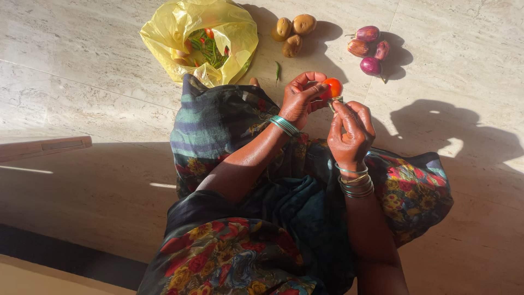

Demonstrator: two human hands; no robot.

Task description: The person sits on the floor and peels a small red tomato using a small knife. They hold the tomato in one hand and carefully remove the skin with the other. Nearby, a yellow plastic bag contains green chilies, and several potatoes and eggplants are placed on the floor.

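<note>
I see a tomato point(333, 87) gripped in the left hand's point(299, 98) fingers, above the lap; right hand point(351, 133) closed on a small tool point(334, 101) touching it. Beyond, on the floor point(82, 60): potatoes point(293, 31), onions point(369, 49), yellow bag point(202, 38).

Orange-red tomato point(333, 87) glowing above the dark floral-and-striped skirt point(284, 186); yellow bag point(180, 27) showing left of it, purple onions point(370, 49) right, tan potatoes point(293, 33) between.
</note>
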